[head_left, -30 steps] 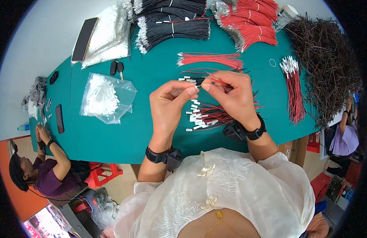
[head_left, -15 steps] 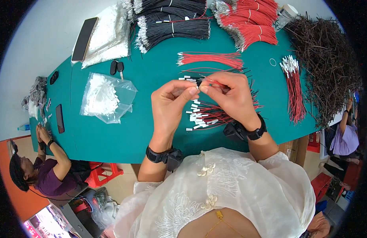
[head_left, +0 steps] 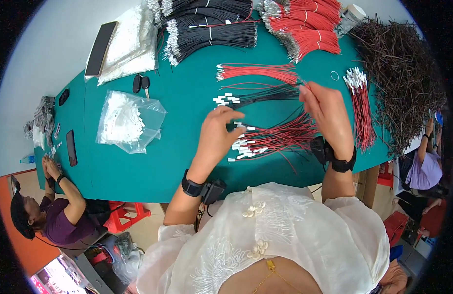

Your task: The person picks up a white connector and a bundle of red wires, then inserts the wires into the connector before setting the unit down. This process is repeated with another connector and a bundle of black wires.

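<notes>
My left hand [head_left: 218, 134] hovers over the left end of a pile of red and black wires with white connectors [head_left: 248, 147]. Its thumb and fingers are apart with nothing between them. Farther right, my right hand [head_left: 328, 111] is closed, its fingertips pinched at the right ends of the loose wires; what lies in the pinch is too small to make out. Just beyond the pile is a row of black wires with white connectors [head_left: 226, 99]. A bundle of loose red wires [head_left: 258, 72] lies behind it.
Thick black wire bundles [head_left: 212, 36] and red wire bundles [head_left: 314, 41] lie at the back. A bag of white connectors [head_left: 123, 120], keys [head_left: 141, 84] and a phone [head_left: 101, 49] are on the left. At right are finished-looking wires [head_left: 361, 108] and a dark tangled heap [head_left: 403, 83]. A co-worker [head_left: 60, 206] sits left.
My hands have moved apart from their shared pinch: the left opened and drew back a little, the right swung right to the wire ends. The wire held between them now shows no longer there.
</notes>
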The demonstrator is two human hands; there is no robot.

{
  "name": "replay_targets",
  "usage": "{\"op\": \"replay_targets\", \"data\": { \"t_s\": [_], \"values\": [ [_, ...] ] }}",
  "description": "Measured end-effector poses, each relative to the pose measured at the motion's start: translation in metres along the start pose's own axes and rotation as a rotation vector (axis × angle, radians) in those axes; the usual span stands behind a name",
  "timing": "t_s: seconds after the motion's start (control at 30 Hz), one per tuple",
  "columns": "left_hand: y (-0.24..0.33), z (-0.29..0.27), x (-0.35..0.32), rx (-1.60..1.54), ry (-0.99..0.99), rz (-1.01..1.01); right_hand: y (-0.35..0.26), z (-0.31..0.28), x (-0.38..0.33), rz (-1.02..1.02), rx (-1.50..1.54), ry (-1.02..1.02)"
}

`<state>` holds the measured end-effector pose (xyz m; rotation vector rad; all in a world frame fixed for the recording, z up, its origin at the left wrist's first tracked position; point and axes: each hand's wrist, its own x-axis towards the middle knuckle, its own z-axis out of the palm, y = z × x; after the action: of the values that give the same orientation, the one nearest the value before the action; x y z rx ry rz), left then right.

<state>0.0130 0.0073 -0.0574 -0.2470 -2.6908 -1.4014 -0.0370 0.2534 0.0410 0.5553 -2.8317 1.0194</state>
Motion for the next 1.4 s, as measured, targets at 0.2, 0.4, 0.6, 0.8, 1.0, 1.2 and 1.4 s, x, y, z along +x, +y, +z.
{"op": "replay_targets", "data": {
  "t_s": [0.2,0.4,0.6,0.8,1.0,1.2,1.4],
  "values": [
    [-0.020,-0.008,0.049,0.277,0.176,0.109,-0.015,0.017,0.007,-0.008,0.152,-0.016],
    [-0.026,-0.006,0.059,0.455,0.123,0.126,-0.017,0.038,0.011,-0.045,0.315,0.009],
    [0.001,-0.024,0.046,-0.184,0.132,-0.032,-0.018,0.044,0.013,0.039,0.487,-0.064],
    [0.032,-0.046,0.024,-0.643,0.061,-0.184,-0.025,0.052,0.017,0.022,0.664,-0.133],
    [0.038,-0.047,0.019,-0.725,0.104,-0.197,-0.034,0.050,0.016,0.051,0.644,-0.213],
    [0.041,-0.044,0.018,-0.751,0.102,-0.205,-0.034,0.054,0.015,0.055,0.688,-0.197],
    [0.040,-0.039,0.017,-0.756,0.125,-0.188,-0.036,0.052,0.015,0.071,0.678,-0.184]
  ]
}}
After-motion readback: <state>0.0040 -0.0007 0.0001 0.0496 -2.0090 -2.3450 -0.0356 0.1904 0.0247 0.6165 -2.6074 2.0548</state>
